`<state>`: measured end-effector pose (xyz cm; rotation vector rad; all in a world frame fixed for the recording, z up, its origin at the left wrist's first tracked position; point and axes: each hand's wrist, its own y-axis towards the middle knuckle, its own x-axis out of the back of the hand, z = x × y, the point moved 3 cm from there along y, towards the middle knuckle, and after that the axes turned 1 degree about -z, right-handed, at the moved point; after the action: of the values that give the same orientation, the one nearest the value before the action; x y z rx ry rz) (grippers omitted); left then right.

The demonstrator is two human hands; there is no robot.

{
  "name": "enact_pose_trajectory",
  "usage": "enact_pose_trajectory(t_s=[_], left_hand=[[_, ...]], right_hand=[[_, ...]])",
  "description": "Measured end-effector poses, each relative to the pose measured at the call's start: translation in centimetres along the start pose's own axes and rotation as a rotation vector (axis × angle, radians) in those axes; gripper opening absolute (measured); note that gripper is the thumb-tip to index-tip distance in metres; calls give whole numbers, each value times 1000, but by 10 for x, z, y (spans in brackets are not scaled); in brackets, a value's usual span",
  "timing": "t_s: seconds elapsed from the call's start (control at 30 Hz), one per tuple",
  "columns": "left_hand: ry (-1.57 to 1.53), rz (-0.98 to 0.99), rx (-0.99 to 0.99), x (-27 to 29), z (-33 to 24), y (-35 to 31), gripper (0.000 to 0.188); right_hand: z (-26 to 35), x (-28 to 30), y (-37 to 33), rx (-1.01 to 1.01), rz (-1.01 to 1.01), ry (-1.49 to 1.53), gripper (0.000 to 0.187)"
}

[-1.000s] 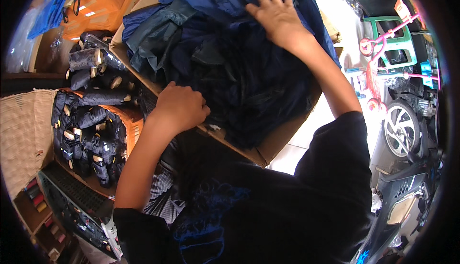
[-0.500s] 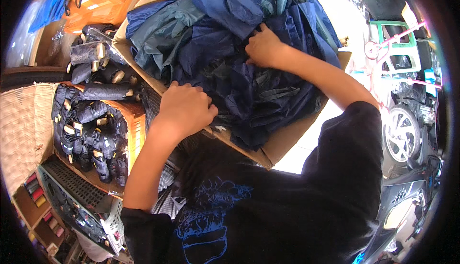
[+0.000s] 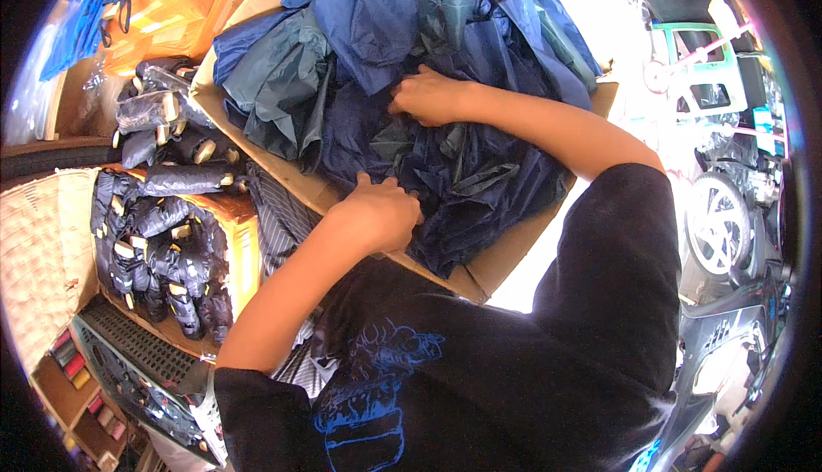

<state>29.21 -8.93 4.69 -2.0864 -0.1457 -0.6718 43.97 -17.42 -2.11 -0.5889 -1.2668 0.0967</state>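
Crumpled sheets of thin, shiny dark blue fabric (image 3: 377, 129) fill a cardboard box (image 3: 505, 258) in front of me, with grey-green pieces (image 3: 282, 65) among them. My right hand (image 3: 428, 98) reaches across the middle of the pile, its fingers curled closed on the dark blue fabric. Nearer to me, by the box's near left edge, my left hand (image 3: 381, 213) bends its fingers down onto the same fabric. The fingertips of both hands are partly hidden in the folds.
To the left, a woven basket (image 3: 43, 258) and an orange-lined container hold several black folded umbrellas (image 3: 175, 249) with pale handle ends. Below them is a dark perforated crate (image 3: 137, 335). Orange packages (image 3: 184, 14) stand at the far left. A motorcycle wheel (image 3: 717, 224) shows at the right.
My left hand has moved right and nearer to me, along the box's edge. The right hand has shifted left and slightly nearer. The fabric folds between them have changed shape.
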Motion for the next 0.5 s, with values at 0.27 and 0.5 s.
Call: enact_pose_trajectory(t_s=[0.27,0.5], left_hand=[[-8,-182,-28,-4,-2,-4,29],[-704,-1084,26,29,14,-27,16]], right_hand=[[-13,96,-44,313,-329,392,20],[-24,130,-75,96,-596,1389,28]])
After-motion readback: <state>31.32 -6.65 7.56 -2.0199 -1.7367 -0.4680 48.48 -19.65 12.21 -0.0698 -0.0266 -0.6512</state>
